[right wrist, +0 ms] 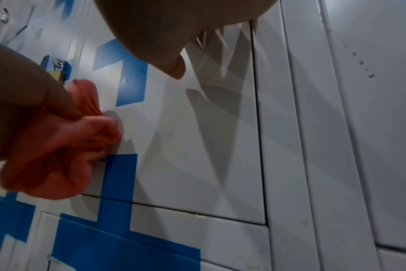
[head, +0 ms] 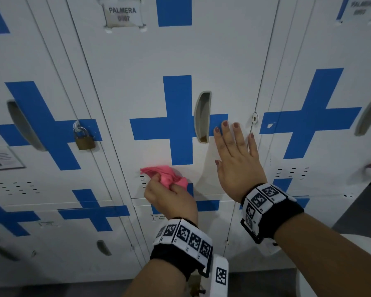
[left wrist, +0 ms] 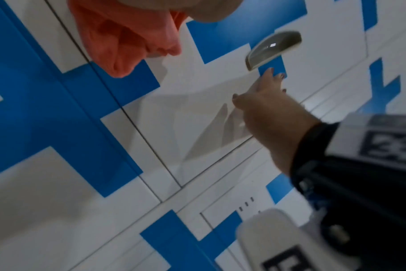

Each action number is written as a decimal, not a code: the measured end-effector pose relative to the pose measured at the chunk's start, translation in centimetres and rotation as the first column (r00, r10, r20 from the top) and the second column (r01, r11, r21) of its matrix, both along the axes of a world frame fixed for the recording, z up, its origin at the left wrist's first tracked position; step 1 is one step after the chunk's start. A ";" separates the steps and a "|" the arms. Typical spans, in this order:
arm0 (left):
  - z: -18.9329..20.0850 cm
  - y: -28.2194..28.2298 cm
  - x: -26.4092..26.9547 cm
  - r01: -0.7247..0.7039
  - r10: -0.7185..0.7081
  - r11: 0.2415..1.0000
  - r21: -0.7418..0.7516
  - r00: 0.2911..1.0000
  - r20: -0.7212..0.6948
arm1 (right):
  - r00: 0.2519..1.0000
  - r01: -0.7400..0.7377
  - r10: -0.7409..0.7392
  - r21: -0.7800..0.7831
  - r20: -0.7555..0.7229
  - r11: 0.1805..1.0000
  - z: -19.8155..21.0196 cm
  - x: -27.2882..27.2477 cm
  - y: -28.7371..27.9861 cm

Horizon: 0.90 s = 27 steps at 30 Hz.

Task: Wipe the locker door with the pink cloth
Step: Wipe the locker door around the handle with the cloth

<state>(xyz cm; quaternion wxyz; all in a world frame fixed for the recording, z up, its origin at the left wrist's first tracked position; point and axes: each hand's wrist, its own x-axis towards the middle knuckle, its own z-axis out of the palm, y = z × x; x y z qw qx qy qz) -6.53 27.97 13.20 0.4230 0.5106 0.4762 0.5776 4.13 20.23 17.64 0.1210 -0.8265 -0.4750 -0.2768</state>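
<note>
The white locker door (head: 150, 58) carries a blue cross and a grey recessed handle (head: 202, 116). My left hand (head: 169, 196) grips the bunched pink cloth (head: 165, 177) and holds it against the door's lower part, just under the cross. The pink cloth (left wrist: 127, 40) fills the top of the left wrist view, and the cloth (right wrist: 58, 152) meets the door at the left of the right wrist view. My right hand (head: 236, 155) lies flat on the door with fingers spread, right of the handle. The same right hand (left wrist: 264, 102) shows in the left wrist view.
A brass padlock (head: 84, 139) hangs on the neighbouring locker to the left. More white lockers with blue crosses stand on both sides and below. A name tag (head: 123, 13) sits at the door's top. Vent slots (head: 143, 181) lie beside the cloth.
</note>
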 end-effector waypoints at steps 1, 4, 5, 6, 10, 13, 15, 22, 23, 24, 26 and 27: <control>-0.3 0.1 0.2 -0.007 0.009 0.998 0.064 0.999 -0.037 | 1.000 -0.002 0.002 0.003 0.002 1.000 0.0 0.0 0.0; -2.2 -0.6 1.2 0.115 -0.091 0.981 0.156 0.984 -0.151 | 1.000 0.000 0.000 0.001 0.005 1.000 -0.1 0.0 0.1; -2.5 -1.0 1.5 0.180 -0.149 0.970 0.163 0.971 -0.185 | 1.000 -0.002 0.002 -0.002 0.004 1.000 -0.1 0.0 0.1; -2.9 -1.3 1.8 0.229 -0.194 0.962 0.146 0.956 -0.221 | 1.000 -0.003 0.003 -0.002 0.004 1.000 -0.1 0.1 0.1; -3.4 -1.4 2.8 0.284 -0.251 0.956 0.069 0.920 -0.303 | 1.000 -0.005 0.004 0.009 0.016 1.000 -0.3 0.3 0.3; -3.7 -1.4 3.1 0.285 -0.245 0.956 0.076 0.912 -0.330 | 1.000 0.002 -0.002 0.011 0.012 1.000 -0.4 0.2 0.4; -4.0 -1.8 3.5 0.281 -0.249 0.957 0.065 0.918 -0.307 | 1.000 0.008 -0.008 0.013 0.013 1.000 -0.5 0.1 0.5; -4.2 -3.4 4.7 0.213 -0.204 0.977 0.017 0.952 -0.226 | 1.000 0.006 -0.006 0.007 0.011 1.000 -0.4 0.2 0.5; -4.4 -3.5 4.6 0.195 -0.187 0.981 0.015 0.955 -0.231 | 1.000 0.007 -0.008 0.008 0.014 1.000 -0.4 0.2 0.5; -4.5 -3.7 4.4 0.176 -0.171 0.984 0.001 0.956 -0.238 | 1.000 0.009 -0.009 0.010 0.016 1.000 -0.5 0.2 0.5; -4.4 -3.9 4.4 0.145 -0.148 0.989 -0.030 0.969 -0.197 | 1.000 0.009 -0.009 0.016 0.021 1.000 -0.5 0.2 0.6; -4.3 -3.9 4.5 0.137 -0.143 0.989 -0.050 0.979 -0.142 | 1.000 0.009 -0.009 0.017 0.023 1.000 -0.5 0.2 0.6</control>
